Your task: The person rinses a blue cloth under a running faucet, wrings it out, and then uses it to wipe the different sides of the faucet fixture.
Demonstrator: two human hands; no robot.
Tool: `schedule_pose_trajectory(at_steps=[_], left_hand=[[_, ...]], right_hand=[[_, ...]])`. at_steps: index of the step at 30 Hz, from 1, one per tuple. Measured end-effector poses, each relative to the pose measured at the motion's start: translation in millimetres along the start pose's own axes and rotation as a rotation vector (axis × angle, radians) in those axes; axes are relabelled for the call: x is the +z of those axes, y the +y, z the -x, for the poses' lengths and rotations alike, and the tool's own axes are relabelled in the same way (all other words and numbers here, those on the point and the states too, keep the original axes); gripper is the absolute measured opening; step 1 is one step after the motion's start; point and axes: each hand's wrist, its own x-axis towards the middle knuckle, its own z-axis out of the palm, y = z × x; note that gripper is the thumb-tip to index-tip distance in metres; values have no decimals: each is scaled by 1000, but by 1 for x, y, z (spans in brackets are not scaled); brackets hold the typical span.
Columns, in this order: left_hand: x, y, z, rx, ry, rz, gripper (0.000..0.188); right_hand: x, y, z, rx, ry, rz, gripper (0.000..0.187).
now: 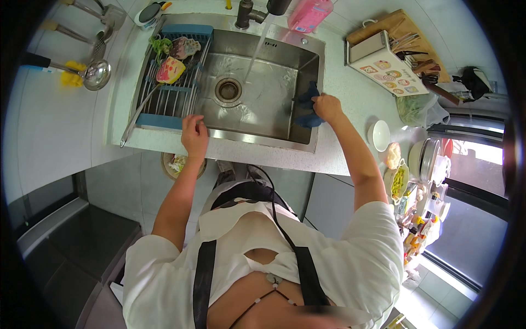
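Observation:
My right hand (pixel 327 108) is closed on a dark blue cloth (pixel 310 119) at the right wall of the steel sink (pixel 268 138). The cloth hangs down inside the basin. My left hand (pixel 194 133) rests at the sink's front edge, beside the corner of the blue-ended draining rack (pixel 159 120). Its fingers are loosely bent and apart, with nothing in them. Water runs from the dark faucet (pixel 245 15) into the basin, to the right of the round drain (pixel 228 91).
On the rack lie colourful sponges (pixel 171 70), leafy greens (pixel 160 47) and a long-handled utensil (pixel 143 107). A pink bottle (pixel 310 15) stands behind the sink. To the right are a utensil holder (pixel 383 63), a white bowl (pixel 378 135) and a dish of green food (pixel 399 181).

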Motion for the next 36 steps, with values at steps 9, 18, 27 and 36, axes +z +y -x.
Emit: schedule_pose_trajectory(at_steps=[9, 18, 27, 36], left_hand=[[-3, -15, 5, -8, -39, 14, 16], [-32, -36, 20, -124, 113, 290, 19], [-81, -72, 6, -331, 249, 400, 21], [-56, -67, -17, -351, 127, 528, 14]], right_hand=[[5, -48, 46, 368, -286, -1081, 32], [19, -144, 16, 36, -303, -726, 32], [-23, -307, -43, 125, -586, -1650, 35], [-2, -267, -39, 19, -426, -1168, 29]])
